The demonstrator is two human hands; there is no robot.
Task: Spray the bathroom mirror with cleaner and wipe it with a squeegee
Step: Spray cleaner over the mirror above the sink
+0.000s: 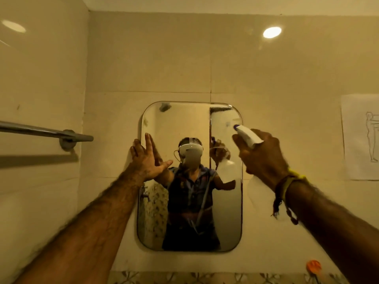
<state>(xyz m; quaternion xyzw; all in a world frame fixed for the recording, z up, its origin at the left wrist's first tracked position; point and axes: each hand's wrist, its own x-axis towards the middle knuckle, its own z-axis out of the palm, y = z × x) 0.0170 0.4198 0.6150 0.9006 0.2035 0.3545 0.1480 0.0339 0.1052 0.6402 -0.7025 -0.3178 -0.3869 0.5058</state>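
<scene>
A rounded rectangular mirror (184, 124) hangs on the beige tiled wall, straight ahead. My left hand (146, 158) rests flat against the mirror's left edge, fingers spread, holding nothing. My right hand (263, 154) grips a white spray bottle (247, 136) whose purple-tipped nozzle points at the mirror's upper right part. The bottle's body is mostly hidden behind my hand; its reflection shows in the glass. A faint misty patch sits on the mirror near the nozzle. No squeegee is clearly in view.
A chrome towel bar (47, 132) juts out from the left wall at hand height. A paper sheet with line drawings (361, 138) is stuck on the wall to the right. An orange object (313, 266) sits low at the right, above a patterned tile strip.
</scene>
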